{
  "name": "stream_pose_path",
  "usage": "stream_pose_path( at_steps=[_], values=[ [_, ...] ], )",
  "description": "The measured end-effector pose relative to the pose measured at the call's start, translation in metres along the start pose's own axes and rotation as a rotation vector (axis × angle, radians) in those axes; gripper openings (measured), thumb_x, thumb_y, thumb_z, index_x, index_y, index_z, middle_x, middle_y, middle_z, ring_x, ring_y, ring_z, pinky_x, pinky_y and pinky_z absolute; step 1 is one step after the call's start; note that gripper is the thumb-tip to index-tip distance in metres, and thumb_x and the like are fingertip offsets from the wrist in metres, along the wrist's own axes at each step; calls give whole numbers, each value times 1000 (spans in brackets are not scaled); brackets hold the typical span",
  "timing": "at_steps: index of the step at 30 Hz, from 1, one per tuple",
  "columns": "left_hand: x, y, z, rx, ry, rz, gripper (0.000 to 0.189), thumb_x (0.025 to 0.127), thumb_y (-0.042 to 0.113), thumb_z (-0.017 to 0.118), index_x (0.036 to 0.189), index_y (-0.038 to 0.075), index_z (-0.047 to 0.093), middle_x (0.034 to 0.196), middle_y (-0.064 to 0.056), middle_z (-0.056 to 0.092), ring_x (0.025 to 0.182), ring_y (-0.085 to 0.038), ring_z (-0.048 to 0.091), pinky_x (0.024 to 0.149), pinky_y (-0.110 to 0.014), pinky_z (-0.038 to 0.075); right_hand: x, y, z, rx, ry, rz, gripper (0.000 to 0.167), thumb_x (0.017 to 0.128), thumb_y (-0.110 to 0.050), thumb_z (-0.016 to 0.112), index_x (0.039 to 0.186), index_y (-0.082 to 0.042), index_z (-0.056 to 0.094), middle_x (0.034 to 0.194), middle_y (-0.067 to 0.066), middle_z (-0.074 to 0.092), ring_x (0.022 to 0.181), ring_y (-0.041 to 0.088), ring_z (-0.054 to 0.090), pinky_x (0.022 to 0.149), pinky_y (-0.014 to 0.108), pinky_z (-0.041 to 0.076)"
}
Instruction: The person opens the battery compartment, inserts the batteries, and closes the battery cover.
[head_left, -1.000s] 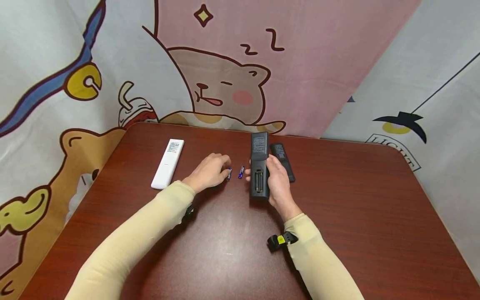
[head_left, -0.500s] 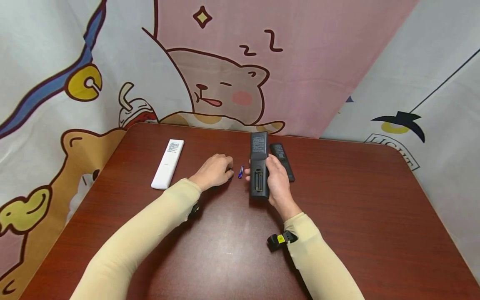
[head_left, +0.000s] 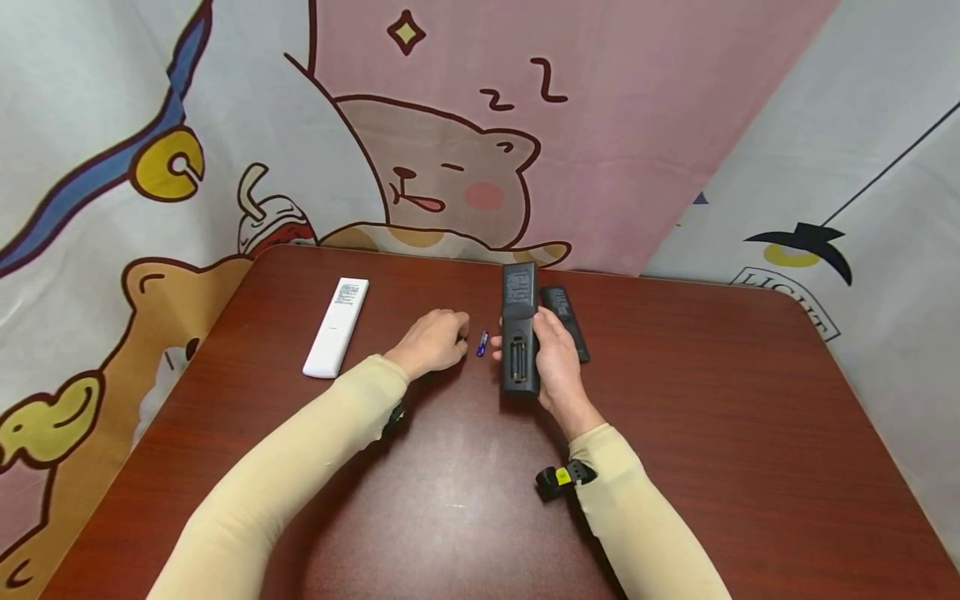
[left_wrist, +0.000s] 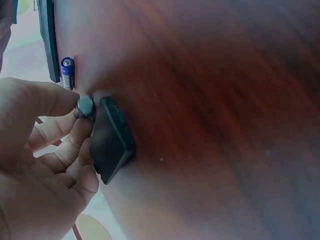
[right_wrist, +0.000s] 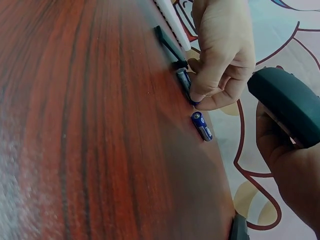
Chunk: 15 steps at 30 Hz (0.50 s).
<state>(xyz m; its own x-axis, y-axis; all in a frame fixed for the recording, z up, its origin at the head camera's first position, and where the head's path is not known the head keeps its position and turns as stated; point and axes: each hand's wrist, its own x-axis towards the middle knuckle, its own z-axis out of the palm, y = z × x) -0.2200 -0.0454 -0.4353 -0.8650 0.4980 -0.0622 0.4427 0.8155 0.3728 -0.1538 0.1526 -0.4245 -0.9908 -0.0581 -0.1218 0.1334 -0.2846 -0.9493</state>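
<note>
My left hand [head_left: 432, 340] pinches a small battery [right_wrist: 183, 78] between thumb and fingertips, low over the table; the head view hides most of it. A second blue battery [head_left: 482, 343] lies just to the right of that hand. Beside the left fingers, a black battery cover [left_wrist: 111, 145] rests on the table. In my right hand [head_left: 557, 358] is a black remote control [head_left: 519, 329], gripped along its side with its back facing up. Its battery compartment [head_left: 518, 360] is uncovered and no battery shows inside.
A white remote control [head_left: 336, 329] lies face down at the left of the brown table [head_left: 720, 417]. Another black remote control [head_left: 567, 325] lies behind the right hand. A printed curtain [head_left: 600, 150] hangs along the table's far edge.
The left hand has shifted slightly to the right and its fingers have closed on the nearer battery, which the head view showed earlier. The right hand and its remote control have stayed nearly still.
</note>
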Motion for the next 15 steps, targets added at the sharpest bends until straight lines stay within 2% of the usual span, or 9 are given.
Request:
stream_pose_path(
  at_steps=[4,10,15],
  values=[
    [1,0,-1,-5,2,-4,9,95,11,65,102,6,67,98,-11,69,90,-26,64,80,-43,54,1,0,1,2,1,2,42,114,-29,26,150,-11,39,136,23,56,98,29,73,90,55,58],
    [1,-2,-2,-46,6,-16,13,95,12,65,106,6,68,102,-11,70,94,-26,65,84,-43,54,1,0,2,21,-2,11,41,114,-29,26,149,-10,39,141,31,50,96,30,73,89,55,58],
    [-1,-2,-5,-95,42,-13,11,94,12,65,104,7,67,95,-9,67,87,-24,61,78,-41,52,2,-1,3,13,-6,16,42,114,-30,26,150,-11,38,143,32,49,96,32,73,89,55,58]
  ],
)
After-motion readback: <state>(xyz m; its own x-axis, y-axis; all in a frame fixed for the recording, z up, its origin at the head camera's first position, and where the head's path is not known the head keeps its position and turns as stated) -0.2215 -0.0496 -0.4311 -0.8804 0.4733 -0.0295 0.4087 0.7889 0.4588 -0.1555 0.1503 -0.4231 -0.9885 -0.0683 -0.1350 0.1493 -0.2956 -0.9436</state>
